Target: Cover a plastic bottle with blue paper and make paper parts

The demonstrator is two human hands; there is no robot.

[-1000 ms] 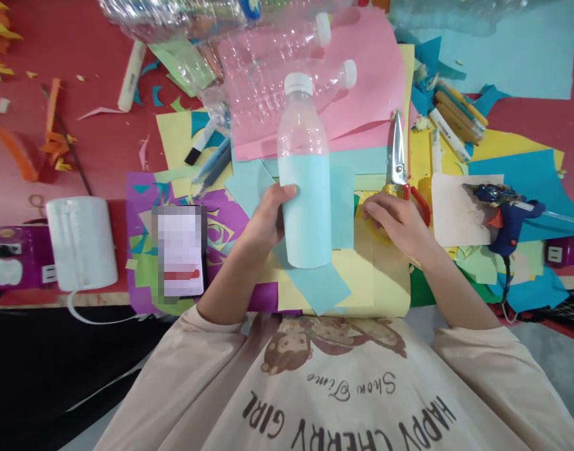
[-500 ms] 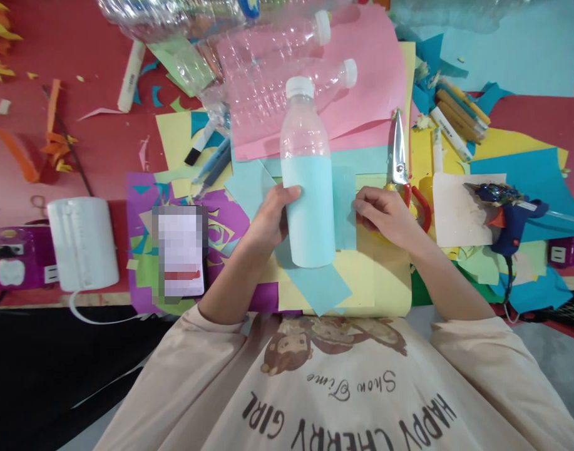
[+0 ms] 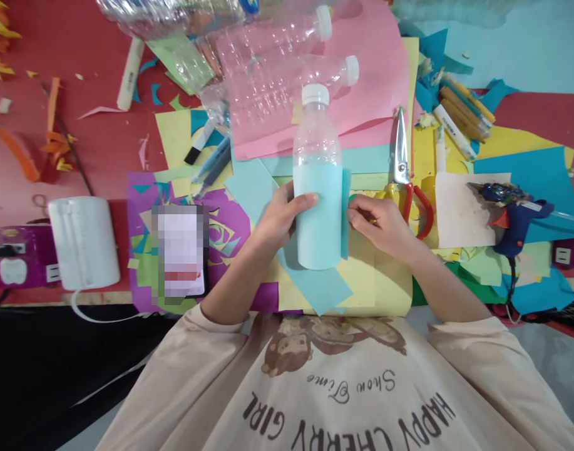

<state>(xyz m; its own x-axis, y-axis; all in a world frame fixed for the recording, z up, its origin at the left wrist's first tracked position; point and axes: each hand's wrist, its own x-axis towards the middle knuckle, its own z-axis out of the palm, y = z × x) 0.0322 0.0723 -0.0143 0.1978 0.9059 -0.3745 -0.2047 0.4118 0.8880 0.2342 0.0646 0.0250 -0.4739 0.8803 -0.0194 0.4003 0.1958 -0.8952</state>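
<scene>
Presently my two forearms reach forward and inward from the sleeves of my shirt [image 3: 343, 388]. My left hand [image 3: 283, 218] grips a plastic bottle [image 3: 317, 147] from its left side: the thumb lies across the front, and the other fingers go behind. My right hand [image 3: 381, 224] is bent at the knuckles, with thumb and forefinger at the free edge of the light blue paper [image 3: 318, 222]; whether they pinch this edge, I cannot tell.

The bottle is in front of my chest, over the bench [image 3: 112, 141], with its white cap [image 3: 315, 94] pointing away from me. Its shoulder is clear and bare, while the paper covers the lower body smoothly. On the right side, a narrow flap stands out from it. The scissors [image 3: 400, 160] lie just beyond my right hand.
</scene>
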